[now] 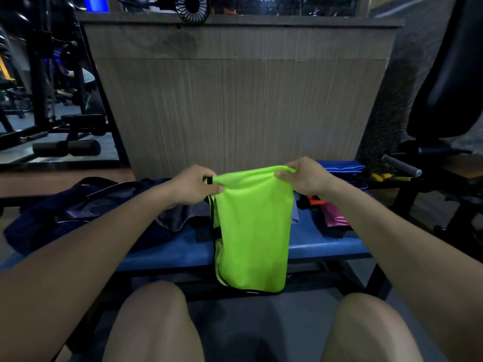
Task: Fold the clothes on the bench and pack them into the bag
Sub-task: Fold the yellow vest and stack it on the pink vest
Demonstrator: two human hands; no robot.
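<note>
A neon green garment (pixel 252 226) with black trim hangs folded lengthwise in front of the blue bench (pixel 308 240). My left hand (pixel 194 185) pinches its top left corner and my right hand (pixel 304 176) pinches the top right corner, holding it up over the bench edge. A dark navy bag (pixel 70 207) lies open on the bench to the left. A pink and orange pile of clothes (pixel 329 212) sits on the bench to the right, and a grey garment (pixel 177 218) lies behind the green one.
A wooden panel wall (pixel 240 100) rises just behind the bench. Folded blue cloth (pixel 342 168) lies at the bench's far right. Gym machines stand at the left (pixel 52 126) and right (pixel 444 100). My knees are below the bench edge.
</note>
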